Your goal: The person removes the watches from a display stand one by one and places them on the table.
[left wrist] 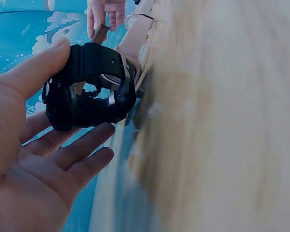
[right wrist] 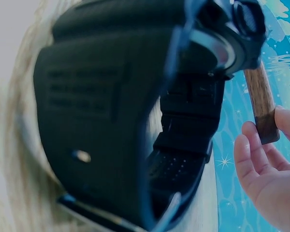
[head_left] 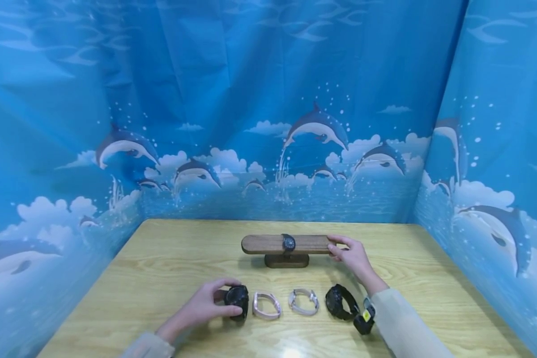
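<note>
My left hand [head_left: 204, 304] pinches a chunky black watch [head_left: 237, 301] between thumb and fingers at the front of the table. The left wrist view shows this watch's closed strap loop [left wrist: 99, 63], with the thumb at one side and fingertips at the other. At the back, my right hand [head_left: 351, 254] grips the right end of a dark wooden watch stand [head_left: 259, 244], thumb and fingers on opposite sides of the bar. A small black watch [head_left: 288, 242] is wrapped around the bar's middle. The bar's gripped end [right wrist: 267, 126] also shows in the right wrist view.
Right of the left hand, a pale pink watch [head_left: 267, 306], a whitish watch [head_left: 304, 302] and another black watch [head_left: 341, 302] stand in a row. That black watch fills much of the right wrist view. Blue dolphin-printed curtains [head_left: 259, 124] border the wooden table [head_left: 183, 248].
</note>
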Motion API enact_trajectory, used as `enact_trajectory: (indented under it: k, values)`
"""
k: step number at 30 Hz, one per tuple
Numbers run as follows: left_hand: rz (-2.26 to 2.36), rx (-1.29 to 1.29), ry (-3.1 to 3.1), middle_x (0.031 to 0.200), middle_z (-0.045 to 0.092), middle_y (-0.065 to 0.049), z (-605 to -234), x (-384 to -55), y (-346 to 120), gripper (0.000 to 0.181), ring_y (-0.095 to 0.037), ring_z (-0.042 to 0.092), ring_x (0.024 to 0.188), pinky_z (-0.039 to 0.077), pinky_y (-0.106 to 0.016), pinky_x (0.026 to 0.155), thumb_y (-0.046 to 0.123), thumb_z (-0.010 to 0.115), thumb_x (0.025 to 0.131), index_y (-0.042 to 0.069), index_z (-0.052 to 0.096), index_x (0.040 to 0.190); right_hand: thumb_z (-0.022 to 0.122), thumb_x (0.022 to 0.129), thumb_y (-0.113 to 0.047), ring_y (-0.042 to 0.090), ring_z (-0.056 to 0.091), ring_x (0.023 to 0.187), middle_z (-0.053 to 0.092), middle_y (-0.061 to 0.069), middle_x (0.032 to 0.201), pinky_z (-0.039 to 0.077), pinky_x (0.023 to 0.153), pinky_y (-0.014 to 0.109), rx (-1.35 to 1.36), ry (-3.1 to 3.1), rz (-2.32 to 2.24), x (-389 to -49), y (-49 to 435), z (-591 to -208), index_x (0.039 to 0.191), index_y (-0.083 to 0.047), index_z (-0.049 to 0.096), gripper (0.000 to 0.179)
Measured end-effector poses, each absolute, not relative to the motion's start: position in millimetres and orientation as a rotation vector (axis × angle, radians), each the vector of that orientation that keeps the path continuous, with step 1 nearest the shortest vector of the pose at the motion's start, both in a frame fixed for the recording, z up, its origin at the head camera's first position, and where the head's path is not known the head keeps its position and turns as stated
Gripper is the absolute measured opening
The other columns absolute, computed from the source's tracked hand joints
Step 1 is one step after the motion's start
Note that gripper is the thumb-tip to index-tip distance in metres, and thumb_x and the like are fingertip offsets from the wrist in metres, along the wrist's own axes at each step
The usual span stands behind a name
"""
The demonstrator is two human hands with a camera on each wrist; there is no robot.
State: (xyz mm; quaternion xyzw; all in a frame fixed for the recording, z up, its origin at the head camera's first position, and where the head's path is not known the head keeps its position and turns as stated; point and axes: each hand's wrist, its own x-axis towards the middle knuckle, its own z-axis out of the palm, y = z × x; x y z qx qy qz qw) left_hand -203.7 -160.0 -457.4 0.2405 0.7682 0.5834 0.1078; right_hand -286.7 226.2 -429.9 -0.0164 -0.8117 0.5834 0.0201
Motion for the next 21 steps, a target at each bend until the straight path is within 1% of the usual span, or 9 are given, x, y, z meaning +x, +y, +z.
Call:
enact_trajectory:
  k: [5, 10, 15, 17, 21]
  values:
    - [1.709, 0.719, 2.280, 0.117, 0.055, -0.024, -462, -203, -160, 0.058, -0.027, 0.062, 0.099, 0.053, -0.028, 0.079, 0.017, 0.076, 0.076, 0.000, 0.050, 0.126, 0.058, 0.093, -0.014, 0.038, 0.059, 0.099, 0.047, 0.019, 0.131, 0.051, 0.083, 0.047, -0.058, -2.535, 1.809, -285, 225, -427, 0.131, -0.007, 0.053, 0.039]
    - [1.692, 0.745, 2.302, 0.119, 0.055, -0.023, -461, -203, -163, 0.059, -0.028, 0.060, 0.102, 0.051, -0.028, 0.084, 0.018, 0.076, 0.076, 0.000, 0.050, 0.126, 0.058, 0.093, -0.015, 0.037, 0.060, 0.098, 0.046, 0.019, 0.132, 0.051, 0.083, 0.046, -0.057, -2.545, 1.804, -285, 226, -427, 0.131, -0.007, 0.052, 0.040]
    - [1.645, 0.764, 2.371, 0.118, 0.059, -0.016, -460, -203, -168, 0.060, -0.027, 0.059, 0.105, 0.046, -0.027, 0.089, 0.021, 0.078, 0.074, 0.002, 0.052, 0.124, 0.058, 0.093, -0.014, 0.036, 0.061, 0.097, 0.046, 0.019, 0.131, 0.052, 0.082, 0.045, -0.046, -2.534, 1.797, -286, 226, -427, 0.131, -0.006, 0.052, 0.040]
    - [1.629, 0.767, 2.395, 0.118, 0.059, -0.014, -460, -202, -171, 0.062, -0.027, 0.058, 0.107, 0.045, -0.029, 0.092, 0.022, 0.079, 0.073, 0.002, 0.052, 0.124, 0.057, 0.093, -0.014, 0.036, 0.060, 0.097, 0.046, 0.020, 0.131, 0.052, 0.082, 0.045, -0.034, -2.536, 1.793, -285, 226, -427, 0.131, -0.006, 0.052, 0.040]
    - [1.600, 0.768, 2.430, 0.121, 0.058, -0.014, -460, -201, -176, 0.065, -0.032, 0.055, 0.111, 0.042, -0.040, 0.097, 0.025, 0.079, 0.071, 0.000, 0.052, 0.124, 0.057, 0.093, -0.014, 0.036, 0.060, 0.097, 0.047, 0.019, 0.130, 0.052, 0.082, 0.045, -0.028, -2.536, 1.792, -285, 226, -428, 0.131, -0.006, 0.052, 0.039]
